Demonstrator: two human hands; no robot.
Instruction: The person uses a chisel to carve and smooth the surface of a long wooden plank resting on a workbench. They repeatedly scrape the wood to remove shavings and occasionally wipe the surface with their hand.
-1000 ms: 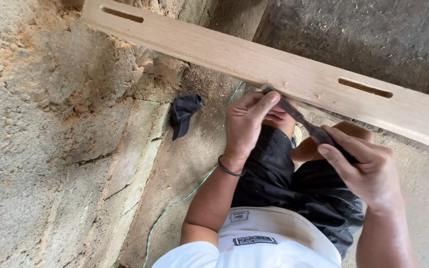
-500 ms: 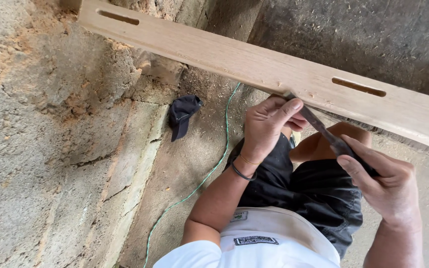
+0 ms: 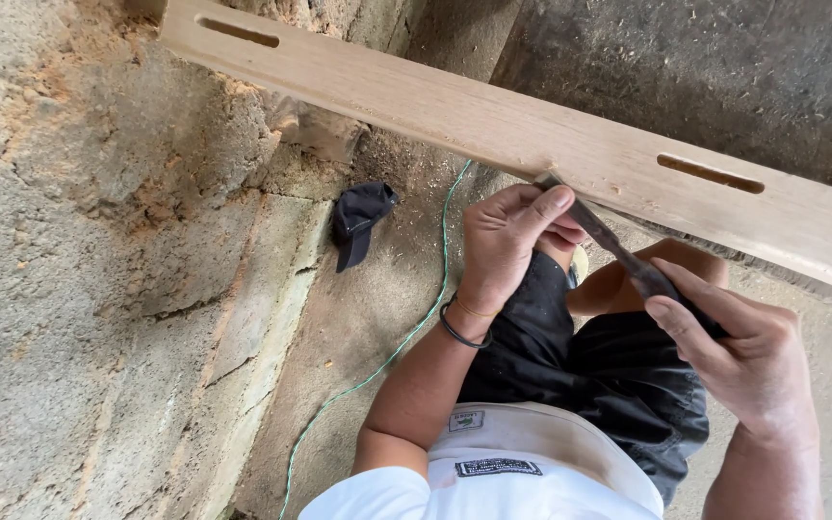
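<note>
Since the earlier frames the right hand has drawn back down toward the lap, and the left hand has slid a little along the lower edge of the plank. Both hands are closed on a dark metal file: the right grips its handle end, the left pinches it near the tip, index finger laid along the top. Its tip rests against the plank's lower edge, between the two slots. Left fingertips sit just beside that edge, so I judge a slip of the file could scrape them on the wood. Uneven pressure might also round the edge or chip it near the slot. A black cap and a green cord lie on the concrete floor
</note>
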